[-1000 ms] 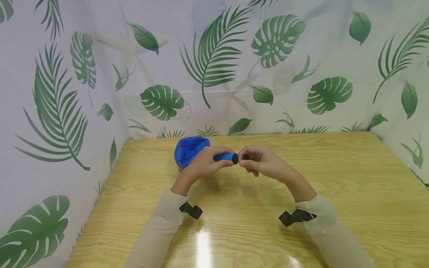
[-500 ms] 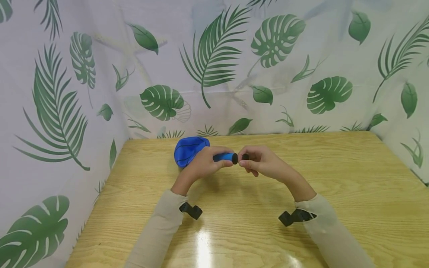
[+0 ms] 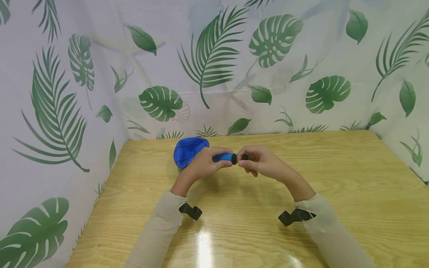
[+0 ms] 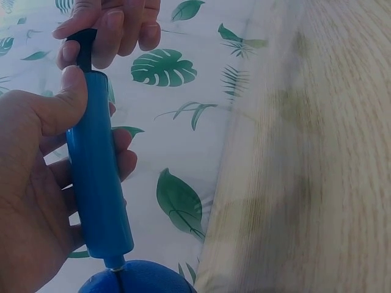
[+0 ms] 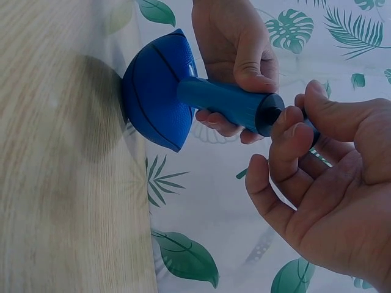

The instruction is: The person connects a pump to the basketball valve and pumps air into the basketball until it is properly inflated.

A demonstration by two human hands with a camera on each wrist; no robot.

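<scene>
Beige sleeves (image 3: 151, 230) bear black wrist cameras (image 3: 191, 211) above a wood-grain table (image 3: 241, 234). A left hand (image 3: 203, 163) curls firmly round a blue hand pump (image 4: 101, 171); a right hand (image 3: 263, 160) pinches its black handle (image 4: 85, 56) between closely drawn thumb and fingers. At the pump's nozzle, a slack blue ball (image 3: 186, 152), partly hidden behind the left hand. Beyond, a leaf-print backdrop (image 3: 231, 113).

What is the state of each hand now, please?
Left hand: grips the blue cylindrical pump.
Right hand: holds the pump's black handle with its fingers.
</scene>
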